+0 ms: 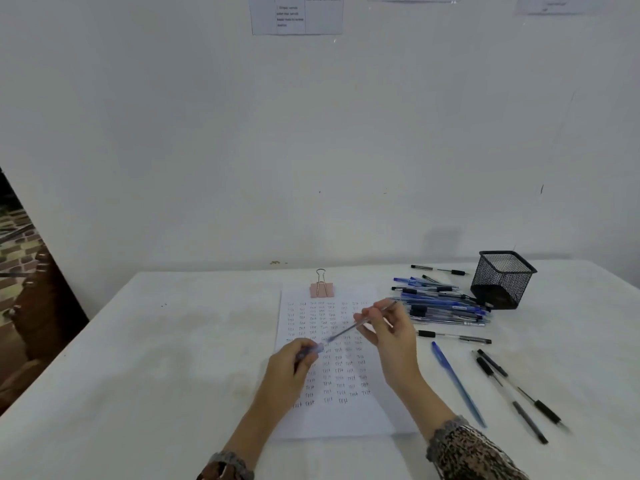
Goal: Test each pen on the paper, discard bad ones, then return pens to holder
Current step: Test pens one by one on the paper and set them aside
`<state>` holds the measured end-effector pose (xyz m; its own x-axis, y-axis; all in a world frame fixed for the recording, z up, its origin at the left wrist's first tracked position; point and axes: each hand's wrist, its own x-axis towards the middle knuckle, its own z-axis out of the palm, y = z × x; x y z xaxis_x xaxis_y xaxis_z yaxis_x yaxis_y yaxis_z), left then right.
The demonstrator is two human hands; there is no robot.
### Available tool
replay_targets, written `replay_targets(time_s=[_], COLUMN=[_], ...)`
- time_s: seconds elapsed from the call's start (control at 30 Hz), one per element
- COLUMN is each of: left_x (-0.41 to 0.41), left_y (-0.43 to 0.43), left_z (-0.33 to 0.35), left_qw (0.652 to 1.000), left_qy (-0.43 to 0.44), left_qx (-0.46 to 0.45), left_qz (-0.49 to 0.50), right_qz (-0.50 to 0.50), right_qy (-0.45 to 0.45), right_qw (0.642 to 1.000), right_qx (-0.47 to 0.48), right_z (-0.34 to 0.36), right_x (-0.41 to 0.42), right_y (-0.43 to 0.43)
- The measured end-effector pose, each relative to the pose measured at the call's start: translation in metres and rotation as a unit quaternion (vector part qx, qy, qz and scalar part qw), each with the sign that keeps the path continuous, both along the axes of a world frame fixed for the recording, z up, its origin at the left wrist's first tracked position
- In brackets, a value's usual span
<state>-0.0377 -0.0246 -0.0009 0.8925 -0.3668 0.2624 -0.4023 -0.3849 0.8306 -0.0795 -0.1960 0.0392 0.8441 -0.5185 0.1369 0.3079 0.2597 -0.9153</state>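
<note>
Above the clipped paper (pixel 346 420), pinching a clear-barrelled pen (pixel 347 329) in the right hand (pixel 391 337), curling the left hand (pixel 291 368) round its blue cap (pixel 311 351). Best to keep tip and cap in 1 straight line, hands low, well clear of the pen pile (pixel 443 306) beside the mesh holder (pixel 502 278).

Pink binder clip (pixel 321 289) on white table (pixel 138 341), printed sheets (pixel 296 15) on wall (pixel 311 133)

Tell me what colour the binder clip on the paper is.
The binder clip is pale pink with a silver wire loop; head view.
</note>
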Motion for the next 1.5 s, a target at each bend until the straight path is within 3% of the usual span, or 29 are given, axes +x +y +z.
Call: replay_targets(time_s=[0.27, 0.6, 0.67, 0.73, 0.77, 0.8, 0.87, 0.9, 0.93, 0.97, 1.0, 1.07, 1.13, 1.2, 1.23, 1.5], left_x=[-0.001, 0.008, 0.008, 0.008, 0.009, 0.010, 0.011, 0.012, 0.014, 0.019, 0.025, 0.040, 0.047, 0.049, 0.049, 0.052], left_y=[0.001, 0.004, 0.004, 0.006, 0.006, 0.006, 0.004, 0.004, 0.004, 0.006, 0.009, 0.018, 0.026, 0.028, 0.027, 0.025], left_z=[0.001, -0.009, -0.006, -0.001, 0.002, 0.004, 0.007, 0.010, 0.011, 0.010, 0.007, -0.002, -0.011, -0.018, -0.021, -0.022], left_qw=[1.000, 0.999, 1.000, 1.000, 0.999, 0.999, 0.998, 0.998, 0.999, 0.999, 0.996, 0.982, 0.961, 0.947, 0.942, 0.938], left_qy=[0.008, -0.030, -0.015, 0.012, 0.024, 0.034, 0.041, 0.032, 0.012, -0.018, -0.053, -0.092, -0.067, -0.052, -0.049, -0.047], left_qx=[-0.009, -0.014, -0.017, -0.023, -0.025, -0.026, -0.018, -0.006, 0.014, 0.037, 0.067, 0.155, 0.252, 0.307, 0.322, 0.332], left_qz=[-0.005, 0.018, 0.009, 0.000, -0.004, -0.012, -0.036, -0.046, -0.047, -0.035, -0.009, 0.059, 0.087, 0.077, 0.078, 0.088], right_qz=[-0.019, 0.088, 0.110, 0.138, 0.148, 0.156, 0.167, 0.153, 0.125, 0.093, 0.059, -0.005, 0.002, 0.027, 0.021, -0.006], right_qy=[0.003, 0.030, 0.040, 0.089, 0.133, 0.186, 0.262, 0.268, 0.260, 0.244, 0.224, 0.166, 0.113, 0.069, 0.063, 0.129], right_qw=[0.999, 0.993, 0.993, 0.980, 0.954, 0.901, 0.722, 0.644, 0.619, 0.652, 0.725, 0.882, 0.973, 0.997, 0.998, 0.986], right_qx=[0.048, 0.070, 0.031, -0.114, -0.226, -0.359, -0.619, -0.700, -0.731, -0.712, -0.648, -0.440, -0.204, -0.031, 0.006, -0.109], right_z=[-0.002, -0.026, -0.023, -0.011, -0.003, 0.004, 0.015, 0.020, 0.025, 0.031, 0.035, 0.034, 0.031, 0.023, 0.018, -0.013], right_x=[-0.002, -0.001, -0.002, -0.004, -0.005, -0.005, 0.001, 0.005, 0.011, 0.016, 0.022, 0.035, 0.046, 0.059, 0.065, 0.098], right_y=[0.010, 0.029, 0.017, -0.007, -0.019, -0.030, -0.043, -0.046, -0.048, -0.051, -0.055, -0.065, -0.069, -0.071, -0.072, -0.075])
